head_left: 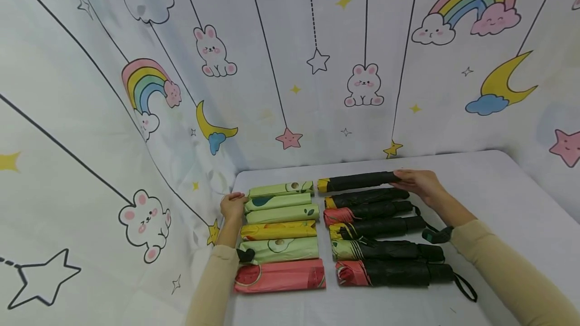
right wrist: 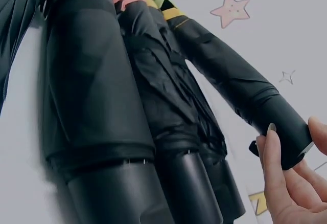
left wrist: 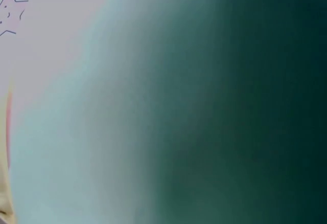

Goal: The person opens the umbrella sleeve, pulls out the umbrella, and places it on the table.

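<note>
My right hand (head_left: pixel 418 184) holds the right end of the farthest folded umbrella (head_left: pixel 360 181), which is black with a yellow end. In the right wrist view, the fingers and thumb of the right hand (right wrist: pixel 294 183) are around the black end of that umbrella (right wrist: pixel 230 75). At the far left of the table, my left hand (head_left: pixel 233 208) is at the left ends of the farthest green avocado-print umbrella sleeve (head_left: pixel 276 189) and the plain-looking green sleeve (head_left: pixel 285 201) beside it. How its fingers lie is unclear; the left wrist view is mostly a dark green blur.
Nearer lie a green sleeve (head_left: pixel 281 214), a yellow sleeve (head_left: pixel 277 230), an avocado sleeve (head_left: pixel 294 248) and a red watermelon sleeve (head_left: pixel 290 275). Several black umbrellas (head_left: pixel 394 273) form the right column, some with wrist straps. A cartoon-print curtain (head_left: pixel 272 29) stands behind the white table (head_left: pixel 489 190).
</note>
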`<state>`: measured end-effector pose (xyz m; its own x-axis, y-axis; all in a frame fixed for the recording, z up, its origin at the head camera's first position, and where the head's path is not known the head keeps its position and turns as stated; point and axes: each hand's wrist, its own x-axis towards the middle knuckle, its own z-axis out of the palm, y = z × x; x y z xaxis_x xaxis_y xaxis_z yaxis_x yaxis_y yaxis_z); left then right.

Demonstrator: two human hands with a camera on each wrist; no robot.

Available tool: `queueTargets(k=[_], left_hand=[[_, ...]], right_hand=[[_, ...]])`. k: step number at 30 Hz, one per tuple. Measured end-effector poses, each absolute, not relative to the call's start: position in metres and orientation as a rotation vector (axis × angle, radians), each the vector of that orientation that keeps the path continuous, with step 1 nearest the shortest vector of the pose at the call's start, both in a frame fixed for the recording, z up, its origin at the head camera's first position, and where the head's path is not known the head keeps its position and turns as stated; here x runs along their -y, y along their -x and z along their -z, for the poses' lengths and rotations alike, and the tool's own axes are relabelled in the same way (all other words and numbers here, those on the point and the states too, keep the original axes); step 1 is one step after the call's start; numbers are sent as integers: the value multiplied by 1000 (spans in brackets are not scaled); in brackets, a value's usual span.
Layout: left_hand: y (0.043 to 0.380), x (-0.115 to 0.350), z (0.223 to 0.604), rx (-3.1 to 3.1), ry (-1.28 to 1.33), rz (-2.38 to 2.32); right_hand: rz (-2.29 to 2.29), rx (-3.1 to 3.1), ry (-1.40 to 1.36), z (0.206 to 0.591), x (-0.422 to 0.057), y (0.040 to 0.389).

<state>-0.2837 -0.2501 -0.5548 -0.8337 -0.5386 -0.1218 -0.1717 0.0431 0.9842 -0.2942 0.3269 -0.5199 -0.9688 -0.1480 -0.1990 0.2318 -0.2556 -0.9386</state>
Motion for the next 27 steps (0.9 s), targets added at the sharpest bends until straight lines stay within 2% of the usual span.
queueTargets(k=[12, 21, 27], left_hand=[[286, 252, 559, 2034, -734, 1851], [287, 252, 558, 2022, -738, 1857], [287, 250, 556, 2031, -751, 1855]], right_hand=[[2235, -1754, -67, 529, -343, 300], [1941, -2121, 89, 538, -347, 310], [1836, -2284, 51, 543, -343, 312]])
